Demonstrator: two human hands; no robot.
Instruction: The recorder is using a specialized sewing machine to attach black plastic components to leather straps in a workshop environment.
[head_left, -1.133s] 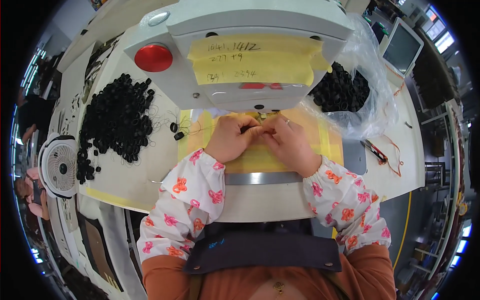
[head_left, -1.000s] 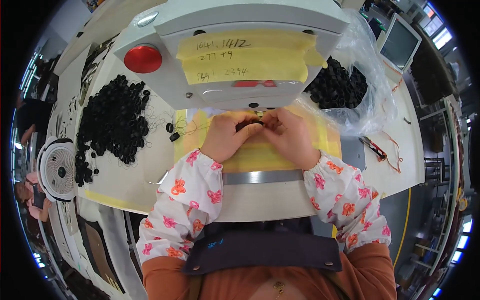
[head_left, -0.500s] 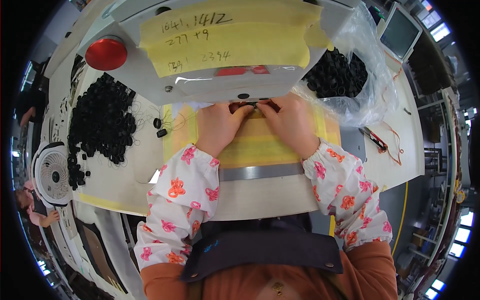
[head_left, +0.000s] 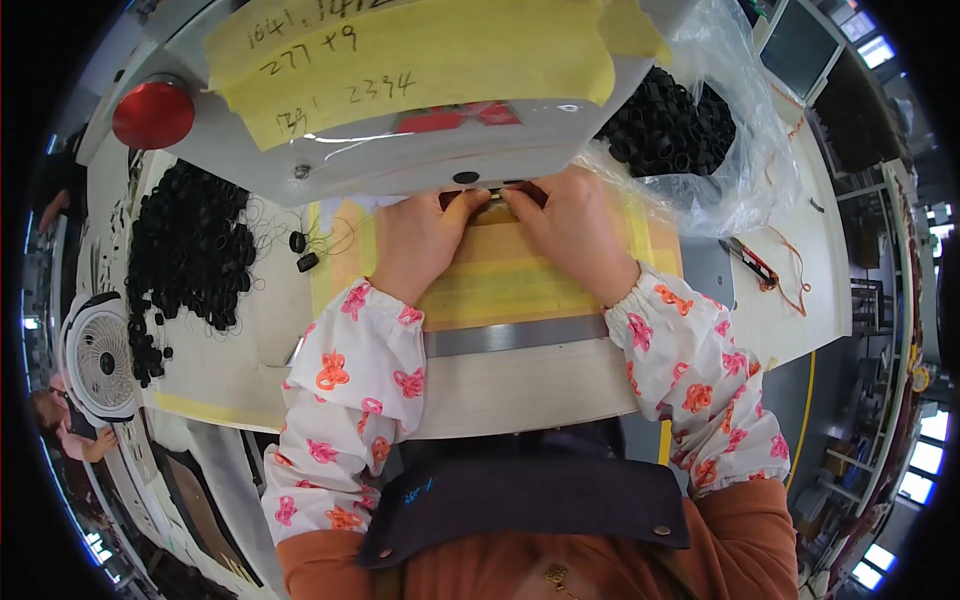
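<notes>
Beneath the front edge of the pale sewing machine head (head_left: 330, 165), my two hands meet with their fingertips close together. My left hand (head_left: 415, 240) is closed, thumb and forefinger pinching one side of a small black piece (head_left: 495, 193). On its other side my right hand (head_left: 572, 235) is closed in a similar pinch. Most of that piece is hidden by the fingers and the machine. Below both hands lies a work plate covered with yellow tape (head_left: 520, 265), with a metal strip (head_left: 510, 337) along its near edge.
Small black loops with loose threads form a heap (head_left: 195, 250) at left; two lie apart (head_left: 303, 252). More black loops (head_left: 670, 125) fill a clear plastic bag (head_left: 765, 150) at right. Red-and-black thread snips (head_left: 752, 262), an orange cord (head_left: 800, 275) and a white fan (head_left: 103, 355) lie around.
The view has shifted, so the machine head and its red button sit farther left. Both hands stay at the machine's front edge, still pinching, with only a slight shift of the fingertips.
</notes>
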